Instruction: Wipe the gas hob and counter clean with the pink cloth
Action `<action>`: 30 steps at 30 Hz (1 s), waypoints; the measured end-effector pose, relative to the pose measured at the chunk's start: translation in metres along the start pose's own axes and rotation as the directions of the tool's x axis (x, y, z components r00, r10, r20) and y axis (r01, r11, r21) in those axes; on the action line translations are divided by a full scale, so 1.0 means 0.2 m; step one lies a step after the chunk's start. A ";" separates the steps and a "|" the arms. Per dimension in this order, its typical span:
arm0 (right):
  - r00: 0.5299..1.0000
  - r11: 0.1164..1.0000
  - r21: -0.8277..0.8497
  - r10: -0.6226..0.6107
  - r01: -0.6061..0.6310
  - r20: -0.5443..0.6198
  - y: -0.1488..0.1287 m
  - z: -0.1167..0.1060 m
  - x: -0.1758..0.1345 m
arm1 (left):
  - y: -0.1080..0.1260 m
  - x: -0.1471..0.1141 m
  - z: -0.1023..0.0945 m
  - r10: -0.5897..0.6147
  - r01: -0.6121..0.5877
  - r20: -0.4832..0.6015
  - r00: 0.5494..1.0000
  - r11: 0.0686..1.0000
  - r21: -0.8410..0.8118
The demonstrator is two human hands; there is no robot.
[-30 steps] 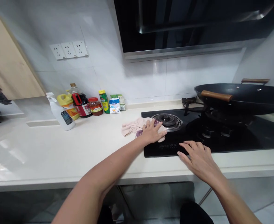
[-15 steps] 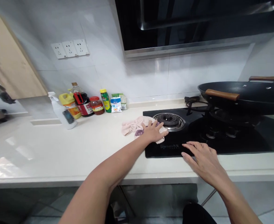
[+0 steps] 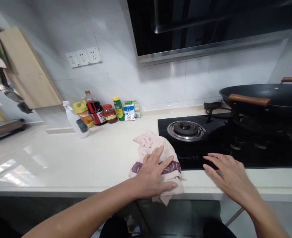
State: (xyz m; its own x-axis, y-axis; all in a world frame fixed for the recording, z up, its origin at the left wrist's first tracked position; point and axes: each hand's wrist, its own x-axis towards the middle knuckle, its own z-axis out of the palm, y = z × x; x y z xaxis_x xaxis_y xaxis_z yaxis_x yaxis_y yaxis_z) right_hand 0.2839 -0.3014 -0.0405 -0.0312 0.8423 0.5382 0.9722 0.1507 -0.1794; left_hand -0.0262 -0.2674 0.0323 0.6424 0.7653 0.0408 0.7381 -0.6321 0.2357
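Observation:
A pale pink cloth with a purple band lies across the white countertop and over the left edge of the black gas stove. My left hand presses flat on it with the fingers spread. One corner of the cloth hangs over the counter's front edge. My right hand is at the stove's front edge, fingers together and slightly bent, thumb apart, holding nothing. Just behind the cloth is the left burner.
A black wok with wooden handles sits on the right burner. Along the wall stand a white spray bottle, a yellow jug, a dark sauce bottle, a red-lidded jar, a green bottle and a salt packet. The range hood hangs above.
My left hand has moved toward the counter's front edge with the cloth, which has spread out more and left the burner's rim. The view has shifted slightly left. My right hand keeps its pose.

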 end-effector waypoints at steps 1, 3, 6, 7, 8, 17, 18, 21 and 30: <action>1.000 1.000 -0.001 0.002 -0.002 0.000 0.00 0.00 0.00 | -0.01 0.03 0.00 -0.021 0.021 -0.025 0.999 1.000 0.023; 1.000 1.000 -0.004 0.003 -0.003 -0.001 0.00 0.00 0.00 | -0.04 0.12 0.00 -0.058 0.059 -0.030 0.998 0.998 0.027; 1.000 1.000 -0.009 -0.007 0.007 -0.018 0.00 0.00 -0.01 | -0.09 0.28 0.01 -0.124 0.125 0.014 0.992 0.992 -0.035; 1.000 1.000 -0.010 -0.012 0.011 -0.026 0.00 0.00 -0.01 | -0.11 0.34 0.01 -0.139 0.139 0.015 0.990 0.989 -0.049; 0.999 1.000 -0.011 -0.015 0.015 -0.034 0.00 0.01 -0.01 | -0.14 0.40 0.01 -0.150 0.149 0.003 0.989 0.987 -0.053; 0.997 0.998 0.010 -0.064 0.064 -0.045 0.03 0.02 -0.02 | -0.46 0.99 0.01 -0.282 0.276 -0.205 0.937 0.959 -0.060; 0.996 0.997 0.015 -0.081 0.081 -0.033 0.04 0.02 -0.03 | -0.49 1.04 0.01 -0.306 0.296 -0.239 0.921 0.952 -0.081; 0.995 0.995 0.037 -0.097 0.098 -0.033 0.06 0.03 -0.03 | -0.59 1.19 0.01 -0.375 0.363 -0.333 0.865 0.926 -0.101; 0.998 0.998 0.051 -0.044 0.046 -0.038 0.06 0.03 -0.02 | -0.76 1.34 -0.01 -0.382 0.401 -0.324 0.865 0.916 -0.008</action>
State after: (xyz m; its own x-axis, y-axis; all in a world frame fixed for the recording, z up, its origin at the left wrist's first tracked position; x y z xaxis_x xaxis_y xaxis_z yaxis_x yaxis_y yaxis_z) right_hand 0.2947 -0.3003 -0.0505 -0.0652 0.8144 0.5767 0.9567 0.2154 -0.1960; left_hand 0.0329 0.0341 0.0084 0.2071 0.9431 0.2603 0.9323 -0.2709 0.2396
